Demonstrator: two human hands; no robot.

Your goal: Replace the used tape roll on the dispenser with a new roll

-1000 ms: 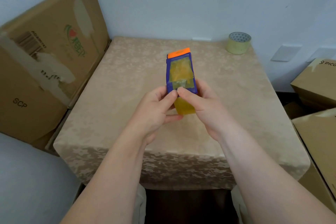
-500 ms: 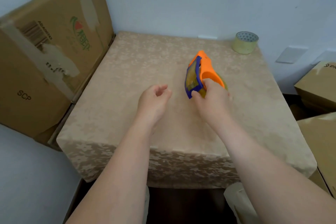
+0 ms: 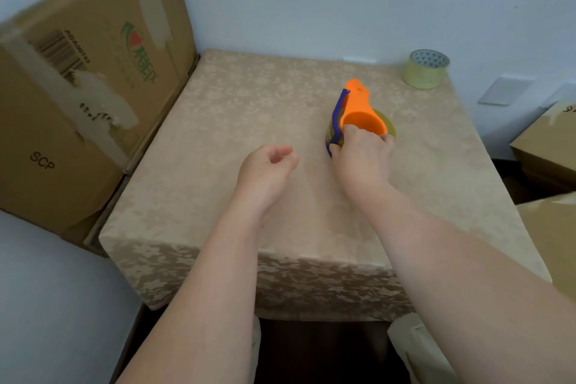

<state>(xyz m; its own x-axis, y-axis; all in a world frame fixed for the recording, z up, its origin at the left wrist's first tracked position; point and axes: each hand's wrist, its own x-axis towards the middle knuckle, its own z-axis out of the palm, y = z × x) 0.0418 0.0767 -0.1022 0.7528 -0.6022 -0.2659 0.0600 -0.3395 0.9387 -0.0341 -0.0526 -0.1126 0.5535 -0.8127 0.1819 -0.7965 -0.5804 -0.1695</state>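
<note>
Right now the right hand (image 3: pixel 361 159) is clamped on the near end of the orange-and-blue tape dispenser (image 3: pixel 355 115), fingers wrapped over its orange shell and thumb against the blue side plate, with the dispenser low over or resting on the tablecloth-covered table (image 3: pixel 249 121) (contact is hard to judge). A yellowish tape roll (image 3: pixel 388 126) sits in the dispenser, only its edge showing past the shell. The left hand (image 3: pixel 266 171) hovers just left of the dispenser, loosely curled and holding nothing. Beyond the dispenser, at the table's far right corner, stands a separate clear tape roll (image 3: pixel 425 68), well apart from it. The step appears to be setting the dispenser down or steadying it. Whether the mounted roll is old or new I cannot tell; next, the left hand likely must work that roll while the right braces the shell.
</note>
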